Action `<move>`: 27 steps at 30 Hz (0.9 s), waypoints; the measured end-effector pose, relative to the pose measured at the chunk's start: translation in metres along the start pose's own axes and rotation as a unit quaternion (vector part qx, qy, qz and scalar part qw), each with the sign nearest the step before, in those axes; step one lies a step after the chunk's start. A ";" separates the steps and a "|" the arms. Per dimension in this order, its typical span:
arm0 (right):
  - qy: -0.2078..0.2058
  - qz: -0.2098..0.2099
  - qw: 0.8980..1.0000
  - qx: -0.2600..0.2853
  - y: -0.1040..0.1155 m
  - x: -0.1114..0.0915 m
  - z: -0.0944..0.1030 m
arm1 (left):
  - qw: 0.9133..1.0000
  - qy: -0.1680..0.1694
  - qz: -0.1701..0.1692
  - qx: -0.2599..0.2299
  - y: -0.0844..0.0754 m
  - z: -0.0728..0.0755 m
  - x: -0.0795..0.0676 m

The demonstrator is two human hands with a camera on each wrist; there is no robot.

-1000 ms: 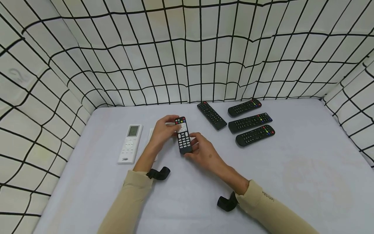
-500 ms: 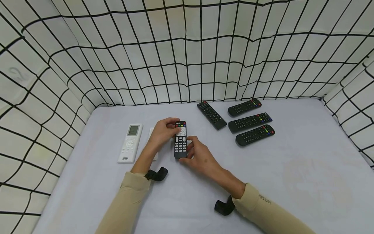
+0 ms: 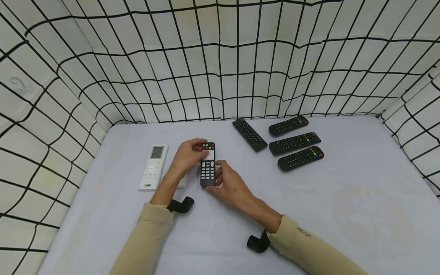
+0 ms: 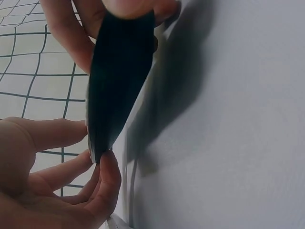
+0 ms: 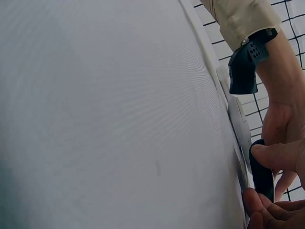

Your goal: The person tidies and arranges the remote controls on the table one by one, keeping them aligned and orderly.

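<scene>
Both hands hold a dark remote control (image 3: pixel 207 173) with coloured buttons at its top and a white round pad. My left hand (image 3: pixel 183 158) grips its upper part, thumb over the front by the pad. At the lower end, my right hand (image 3: pixel 233 187) holds it with the thumb at the bottom edge and fingers along the right side. The left wrist view shows the remote (image 4: pixel 119 81) edge-on, off the white surface, with a shadow beside it. In the right wrist view, fingers partly hide the remote (image 5: pixel 262 174).
Left of the hands lies a white remote with a screen (image 3: pixel 153 168); a second white remote (image 3: pixel 182 181) is mostly hidden by the left hand. Several black remotes, including an angled one (image 3: pixel 249 134) and a slanted one (image 3: pixel 295 143), lie right. Black netting (image 3: pixel 220 76) surrounds the table (image 3: pixel 343 198).
Both hands have moved left and slightly nearer with the dark remote. It has turned from leaning left at its top to nearly straight. The other remotes have stayed in place.
</scene>
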State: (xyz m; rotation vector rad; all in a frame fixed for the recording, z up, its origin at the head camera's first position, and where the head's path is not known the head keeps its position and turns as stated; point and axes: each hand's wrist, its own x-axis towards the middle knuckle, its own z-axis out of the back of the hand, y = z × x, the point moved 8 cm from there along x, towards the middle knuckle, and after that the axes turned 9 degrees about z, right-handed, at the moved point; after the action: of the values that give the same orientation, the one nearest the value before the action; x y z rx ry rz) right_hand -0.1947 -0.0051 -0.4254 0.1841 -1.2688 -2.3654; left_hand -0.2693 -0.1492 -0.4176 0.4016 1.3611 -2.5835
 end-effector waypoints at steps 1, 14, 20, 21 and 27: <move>0.000 0.000 1.000 -0.002 0.000 0.000 -0.001 | 1.000 -0.001 0.000 0.006 0.001 0.000 0.000; -0.002 -0.002 1.000 -0.029 0.003 0.000 -0.004 | 0.995 -0.022 -0.015 0.091 -0.004 -0.003 -0.002; -0.003 -0.003 0.999 -0.033 0.003 0.000 -0.004 | 0.991 -0.034 -0.024 0.127 -0.010 -0.007 -0.004; -0.002 -0.005 0.999 -0.033 0.002 0.001 -0.005 | 0.990 -0.035 -0.025 0.135 -0.010 -0.008 -0.005; 0.002 -0.013 0.999 -0.039 0.002 0.001 -0.007 | 0.987 -0.035 -0.023 0.153 -0.012 -0.010 -0.006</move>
State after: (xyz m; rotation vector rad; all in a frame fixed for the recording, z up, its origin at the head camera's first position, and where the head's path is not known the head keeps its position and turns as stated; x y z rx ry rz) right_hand -0.1933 -0.0117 -0.4278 0.1818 -1.1755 -2.4302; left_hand -0.2654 -0.1337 -0.4121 0.3231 0.9621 -2.8218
